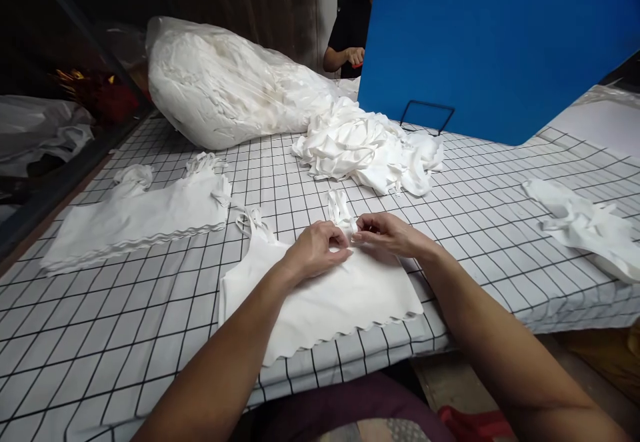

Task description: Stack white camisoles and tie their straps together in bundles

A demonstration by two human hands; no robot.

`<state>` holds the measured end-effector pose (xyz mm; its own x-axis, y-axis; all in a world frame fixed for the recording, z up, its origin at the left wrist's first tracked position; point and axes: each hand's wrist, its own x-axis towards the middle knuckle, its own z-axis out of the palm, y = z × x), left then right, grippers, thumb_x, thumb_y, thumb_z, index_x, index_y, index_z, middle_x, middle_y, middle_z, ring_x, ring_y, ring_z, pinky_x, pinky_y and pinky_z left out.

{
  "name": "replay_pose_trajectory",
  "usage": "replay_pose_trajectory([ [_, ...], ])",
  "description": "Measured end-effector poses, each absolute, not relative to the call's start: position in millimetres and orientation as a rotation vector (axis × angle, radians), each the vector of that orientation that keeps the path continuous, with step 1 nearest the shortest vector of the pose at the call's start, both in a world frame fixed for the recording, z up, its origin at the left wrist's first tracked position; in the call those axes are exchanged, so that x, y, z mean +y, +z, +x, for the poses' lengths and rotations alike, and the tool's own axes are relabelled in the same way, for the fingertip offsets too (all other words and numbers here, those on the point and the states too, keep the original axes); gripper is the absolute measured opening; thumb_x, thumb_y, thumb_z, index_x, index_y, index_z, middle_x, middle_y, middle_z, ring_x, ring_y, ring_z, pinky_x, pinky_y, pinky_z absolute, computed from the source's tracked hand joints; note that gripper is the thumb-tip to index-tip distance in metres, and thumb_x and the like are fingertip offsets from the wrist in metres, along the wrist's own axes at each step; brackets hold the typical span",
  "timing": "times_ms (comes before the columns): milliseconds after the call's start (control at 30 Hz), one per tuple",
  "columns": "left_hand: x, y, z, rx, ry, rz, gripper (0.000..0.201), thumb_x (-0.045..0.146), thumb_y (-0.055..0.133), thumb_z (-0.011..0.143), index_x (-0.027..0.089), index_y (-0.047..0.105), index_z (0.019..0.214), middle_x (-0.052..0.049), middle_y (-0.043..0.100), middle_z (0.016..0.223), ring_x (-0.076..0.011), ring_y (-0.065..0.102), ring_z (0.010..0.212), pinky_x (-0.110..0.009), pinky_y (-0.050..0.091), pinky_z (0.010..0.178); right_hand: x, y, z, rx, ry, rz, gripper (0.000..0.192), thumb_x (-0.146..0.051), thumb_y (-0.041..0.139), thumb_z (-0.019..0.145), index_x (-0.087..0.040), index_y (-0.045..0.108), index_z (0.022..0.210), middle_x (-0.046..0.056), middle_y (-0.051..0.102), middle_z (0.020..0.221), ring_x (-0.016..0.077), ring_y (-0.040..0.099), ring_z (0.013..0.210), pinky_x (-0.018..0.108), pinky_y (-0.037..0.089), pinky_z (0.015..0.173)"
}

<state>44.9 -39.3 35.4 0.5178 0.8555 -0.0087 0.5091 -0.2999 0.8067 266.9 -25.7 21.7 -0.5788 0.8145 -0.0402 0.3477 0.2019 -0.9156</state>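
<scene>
A small white garment with thin straps and a scalloped hem lies flat on the gridded table in front of me. My left hand and my right hand meet at its upper right corner. Both pinch the bunched white strap there, fingers closed on the fabric. The other strap lies loose at the upper left of the garment.
A flat stack of the same white garments lies to the left. A loose heap sits behind, a big plastic bag of white cloth farther back. A blue board stands at right. More white cloth lies far right. Another person's hand shows at the back.
</scene>
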Motion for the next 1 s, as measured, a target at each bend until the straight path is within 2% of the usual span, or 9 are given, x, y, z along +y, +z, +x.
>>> replay_pose_trajectory([
  [133, -40.9, 32.8, 44.8, 1.134, 0.456, 1.938, 0.016, 0.031, 0.075, 0.07, 0.02, 0.068, 0.079, -0.004, 0.067, 0.095, -0.0208, 0.063, 0.09, -0.034, 0.051, 0.082, -28.1, 24.4, 268.3, -2.198, 1.168, -1.092, 0.025, -0.039, 0.061, 0.091, -0.018, 0.054, 0.08, -0.003, 0.047, 0.068, 0.0093, 0.037, 0.06, 0.024, 0.031, 0.054],
  [333, -42.9, 28.6, 50.8, 1.213, 0.434, 1.844, 0.015, 0.031, 0.074, 0.07, 0.021, 0.071, 0.08, -0.005, 0.069, 0.098, -0.022, 0.064, 0.09, -0.035, 0.051, 0.08, -28.1, 21.4, 268.1, -2.063, 1.311, -1.006, 0.023, -0.037, 0.066, 0.087, -0.017, 0.055, 0.084, -0.002, 0.053, 0.071, 0.0088, 0.044, 0.061, 0.023, 0.036, 0.054],
  [633, -41.1, 28.0, 51.1, 1.229, 0.417, 1.792, 0.014, 0.032, 0.07, 0.074, 0.018, 0.071, 0.075, -0.006, 0.07, 0.089, -0.0197, 0.064, 0.081, -0.032, 0.05, 0.071, -29.1, 19.7, 271.2, -1.966, 1.491, -0.938, 0.018, -0.03, 0.068, 0.087, -0.015, 0.057, 0.086, 0.0, 0.061, 0.075, 0.0086, 0.054, 0.064, 0.022, 0.044, 0.057],
  [1000, -41.6, 28.0, 49.7, 1.228, 0.416, 1.75, 0.017, 0.034, 0.071, 0.074, 0.017, 0.068, 0.077, -0.006, 0.07, 0.089, -0.0189, 0.063, 0.079, -0.029, 0.048, 0.066, -28.3, 15.5, 269.5, -1.956, 1.42, -0.951, 0.012, -0.024, 0.067, 0.086, -0.016, 0.058, 0.085, 0.0, 0.063, 0.075, 0.0086, 0.057, 0.065, 0.022, 0.046, 0.059],
])
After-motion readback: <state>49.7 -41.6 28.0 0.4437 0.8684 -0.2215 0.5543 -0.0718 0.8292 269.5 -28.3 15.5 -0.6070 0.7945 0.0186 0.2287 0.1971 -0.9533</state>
